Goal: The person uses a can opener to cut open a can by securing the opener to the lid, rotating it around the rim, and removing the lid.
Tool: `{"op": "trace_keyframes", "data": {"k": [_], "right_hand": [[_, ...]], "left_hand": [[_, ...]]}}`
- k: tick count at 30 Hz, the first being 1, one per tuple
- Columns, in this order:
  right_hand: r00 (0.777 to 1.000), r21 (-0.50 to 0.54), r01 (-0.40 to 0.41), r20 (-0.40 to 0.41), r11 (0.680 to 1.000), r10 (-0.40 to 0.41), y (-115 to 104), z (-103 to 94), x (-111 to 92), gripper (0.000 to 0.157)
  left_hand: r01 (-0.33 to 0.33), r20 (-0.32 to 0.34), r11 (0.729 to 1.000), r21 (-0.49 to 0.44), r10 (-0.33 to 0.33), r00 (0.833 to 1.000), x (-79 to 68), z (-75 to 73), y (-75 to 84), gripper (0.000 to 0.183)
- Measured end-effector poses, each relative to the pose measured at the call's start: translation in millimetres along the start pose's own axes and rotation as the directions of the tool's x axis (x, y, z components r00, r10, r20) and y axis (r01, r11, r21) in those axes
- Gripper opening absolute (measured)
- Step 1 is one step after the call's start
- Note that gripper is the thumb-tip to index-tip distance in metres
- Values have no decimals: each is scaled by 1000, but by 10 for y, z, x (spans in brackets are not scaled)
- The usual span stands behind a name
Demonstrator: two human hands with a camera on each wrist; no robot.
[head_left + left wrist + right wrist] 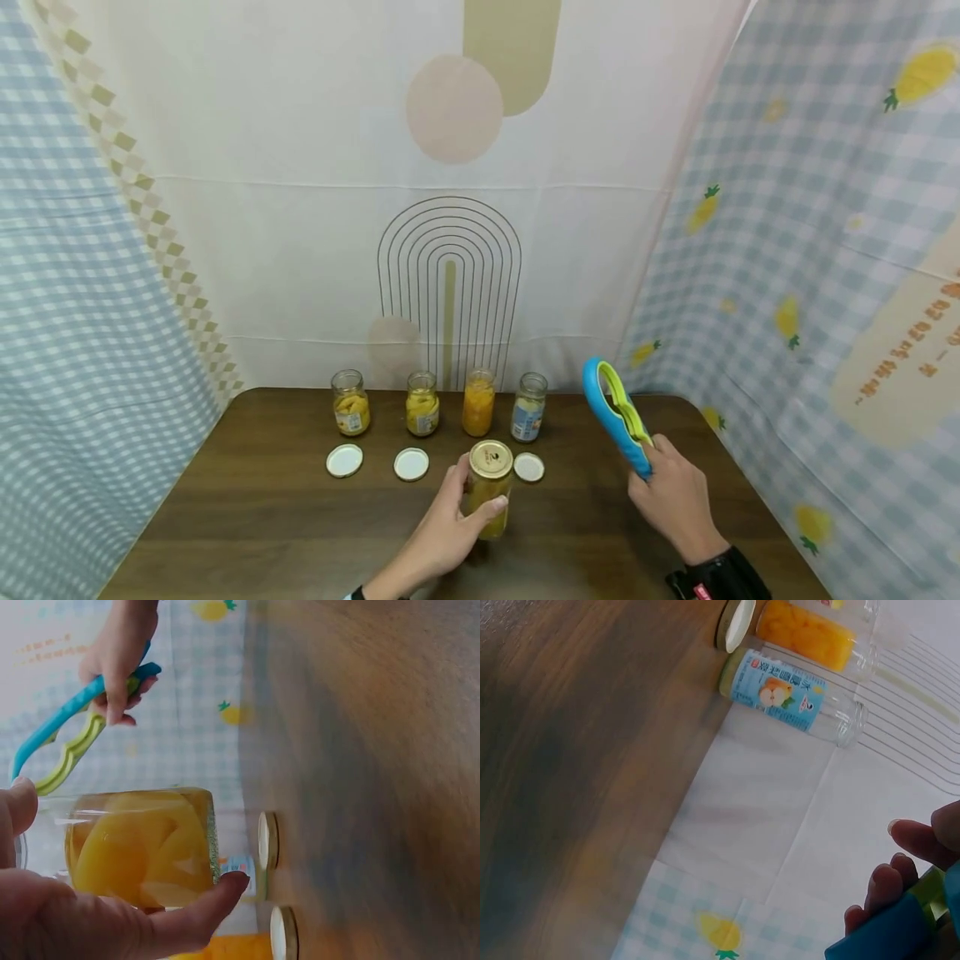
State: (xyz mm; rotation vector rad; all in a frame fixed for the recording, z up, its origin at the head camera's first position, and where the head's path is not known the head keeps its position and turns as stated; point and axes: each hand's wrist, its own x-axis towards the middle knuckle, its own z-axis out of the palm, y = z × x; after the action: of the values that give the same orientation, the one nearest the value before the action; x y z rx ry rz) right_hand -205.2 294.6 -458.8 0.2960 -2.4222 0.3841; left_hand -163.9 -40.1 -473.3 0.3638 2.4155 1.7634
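My left hand [450,527] grips a glass jar [489,497] of yellow fruit, its gold lid [491,458] on top. The left wrist view shows large fruit pieces inside the jar [142,844], and its base appears raised off the table. Off to the right, my right hand [675,496] holds a blue and lime-green jar opener [618,412] by its handles, the looped end pointing up and away from the jar. In the right wrist view only part of the opener [889,930] shows beside the fingers [885,886].
Along the back of the brown table [247,517] stand several uncapped jars, including one of orange fruit [478,404] and one with a blue label [528,408]. White-lined lids [411,464] lie before them. Patterned cloths [300,208] hang behind and at both sides.
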Motion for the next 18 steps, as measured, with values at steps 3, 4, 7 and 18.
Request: {"op": "trace_keyframes", "data": {"k": [3,4,7,18], "right_hand": [[1000,13,21,-8,1000,-21,-9,26,2,50],[1000,17,26,-9,1000,-26,-11,28,1,50],[999,19,38,-9,999,-38,-21,39,1,48],[993,27,79,82,997,-81,-242,124,5,30]], "left_hand": [[12,-20,1000,2,-12,1000,-23,-43,-15,85],[16,-24,1000,2,-16,1000,-25,-52,-16,87],[10,-30,1000,-4,-10,999,-15,-74,-15,87],[0,-65,999,-35,-3,998,48,-125,-23,76]]}}
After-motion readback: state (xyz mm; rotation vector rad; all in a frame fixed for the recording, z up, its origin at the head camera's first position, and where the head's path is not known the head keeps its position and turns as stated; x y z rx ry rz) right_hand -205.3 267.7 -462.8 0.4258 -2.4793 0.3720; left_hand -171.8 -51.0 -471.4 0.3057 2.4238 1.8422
